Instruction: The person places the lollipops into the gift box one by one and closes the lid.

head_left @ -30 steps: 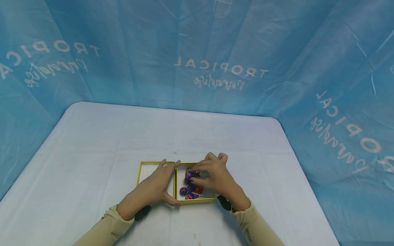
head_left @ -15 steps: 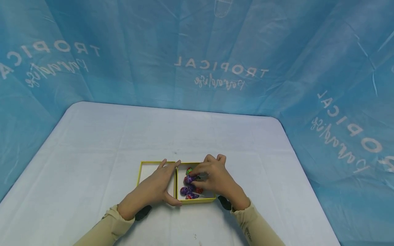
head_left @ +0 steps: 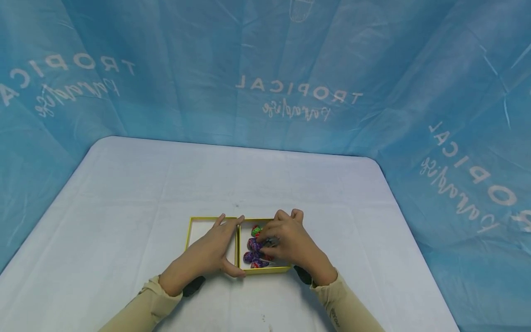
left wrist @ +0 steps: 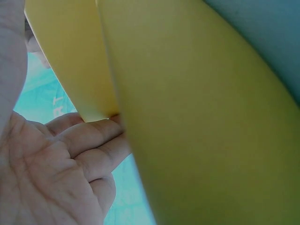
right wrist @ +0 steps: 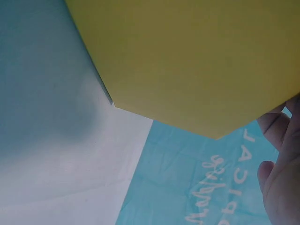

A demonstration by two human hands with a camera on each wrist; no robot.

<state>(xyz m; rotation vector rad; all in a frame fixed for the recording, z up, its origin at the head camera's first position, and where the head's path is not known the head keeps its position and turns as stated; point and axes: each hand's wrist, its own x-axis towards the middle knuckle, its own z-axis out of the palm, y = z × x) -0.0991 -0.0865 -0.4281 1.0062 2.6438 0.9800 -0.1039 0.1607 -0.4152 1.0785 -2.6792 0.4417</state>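
Observation:
A shallow yellow-edged box (head_left: 265,271) with a white inside holds several wrapped lollipops. Beside it on the left lies a matching yellow-edged white tray (head_left: 199,225). My left hand (head_left: 211,249) spans the seam where the two meet, fingers at the far edge and thumb at the near edge. In the left wrist view, its fingers (left wrist: 93,140) touch the yellow wall. My right hand (head_left: 290,237) reaches into the box, with thumb and forefinger at a purple lollipop (head_left: 254,244). A green-and-red lollipop (head_left: 256,230) lies behind it; others (head_left: 250,257) lie nearer. The right fingers partly cover the contents.
A white cloth covers the table (head_left: 166,184). A blue printed curtain (head_left: 207,83) hangs behind it and along both sides. In the right wrist view, the yellow box wall (right wrist: 187,70) fills the upper part.
The right hand has lowered the purple lollipop slightly among the others in the box. More of the green-and-red lollipop now shows. The left hand keeps its place.

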